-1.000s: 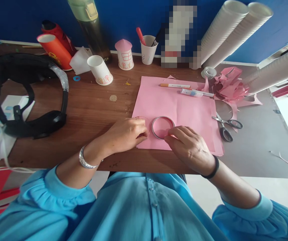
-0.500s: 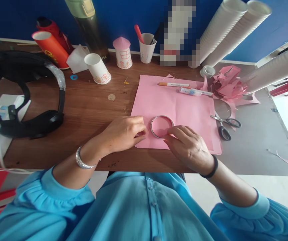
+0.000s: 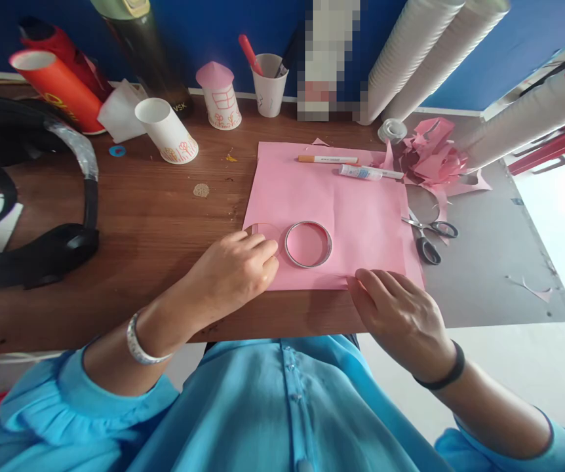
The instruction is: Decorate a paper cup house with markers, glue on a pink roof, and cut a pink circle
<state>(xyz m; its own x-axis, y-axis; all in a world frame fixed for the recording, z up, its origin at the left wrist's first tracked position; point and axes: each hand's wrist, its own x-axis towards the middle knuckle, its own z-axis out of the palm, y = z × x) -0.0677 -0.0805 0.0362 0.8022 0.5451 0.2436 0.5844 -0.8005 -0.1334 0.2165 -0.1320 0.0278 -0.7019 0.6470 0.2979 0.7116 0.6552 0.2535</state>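
Note:
A sheet of pink paper (image 3: 366, 223) lies on the table, with more pink sheet showing under its right side. Flat on it rests a thin, silvery round ring (image 3: 332, 244), untouched by either hand. My left hand (image 3: 236, 265) is over the sheet's left front part, fingers curled and closed; what they hold, if anything, is hidden. Beside those fingers a faint orange curved line shows on the paper. At the front edge, right of the ring, my right hand (image 3: 395, 311) pinches the pink paper between thumb and fingers, and the paper creases there.
An orange marker (image 3: 329, 159) and a glue tube (image 3: 361, 172) lie on the paper's far part. Scissors (image 3: 428, 240) and pink scraps (image 3: 434, 154) are at right. Behind stand a decorated cup (image 3: 221, 98), a pen cup (image 3: 269, 92) and stacked cups (image 3: 415, 59). A black headset (image 3: 90, 196) lies left.
My right hand has left the ring and moved right to the paper's front edge. My left hand has shifted slightly left and down. The whole view has shifted a little too.

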